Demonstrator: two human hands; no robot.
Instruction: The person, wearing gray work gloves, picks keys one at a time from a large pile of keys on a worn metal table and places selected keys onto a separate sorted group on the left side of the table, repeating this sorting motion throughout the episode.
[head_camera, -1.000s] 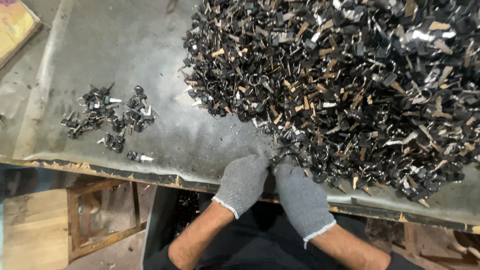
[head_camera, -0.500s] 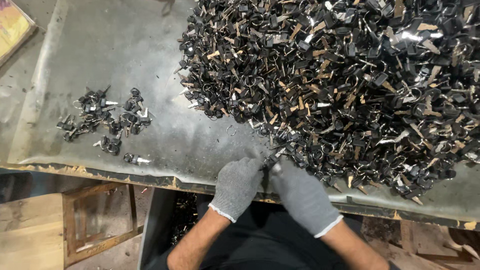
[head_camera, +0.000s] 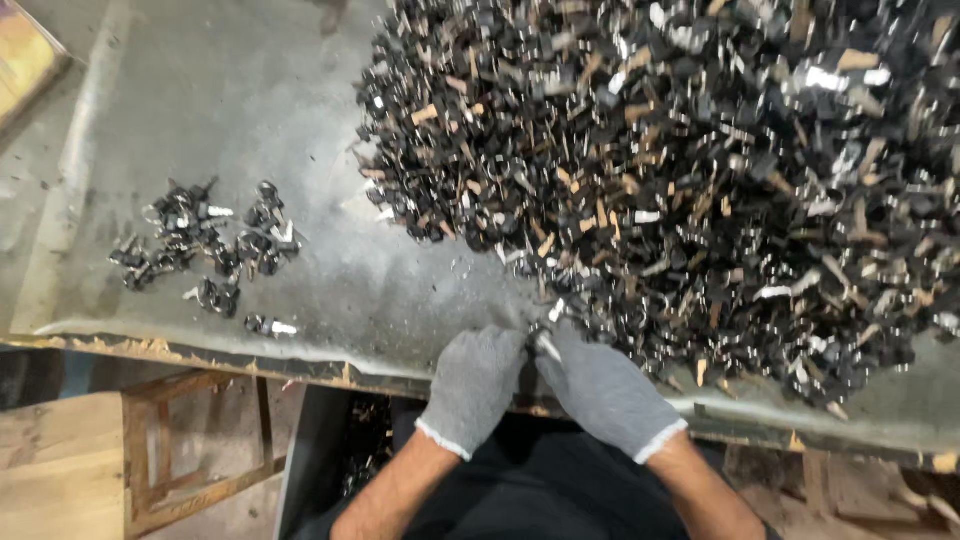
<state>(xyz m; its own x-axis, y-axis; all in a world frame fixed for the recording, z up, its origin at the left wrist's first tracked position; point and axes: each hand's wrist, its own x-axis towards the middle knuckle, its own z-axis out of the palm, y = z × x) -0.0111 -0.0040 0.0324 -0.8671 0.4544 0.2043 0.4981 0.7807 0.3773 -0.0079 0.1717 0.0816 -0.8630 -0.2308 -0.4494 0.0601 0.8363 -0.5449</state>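
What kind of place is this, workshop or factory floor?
Most likely a small workshop or factory sorting bench. A huge heap of small dark metal parts covers a worn metal-sheeted table, a small sorted cluster lies apart, and the gloved left hand and right hand work one piece at the edge.

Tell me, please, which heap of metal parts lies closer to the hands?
The big heap on the right; its near edge reaches both gloved hands, while the small cluster lies apart at left.

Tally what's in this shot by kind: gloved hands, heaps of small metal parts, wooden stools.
Gloved hands: 2, the left hand and right hand, together on one small metal part
Heaps of parts: 2, large heap, small heap
Wooden stools: 1
Total: 5
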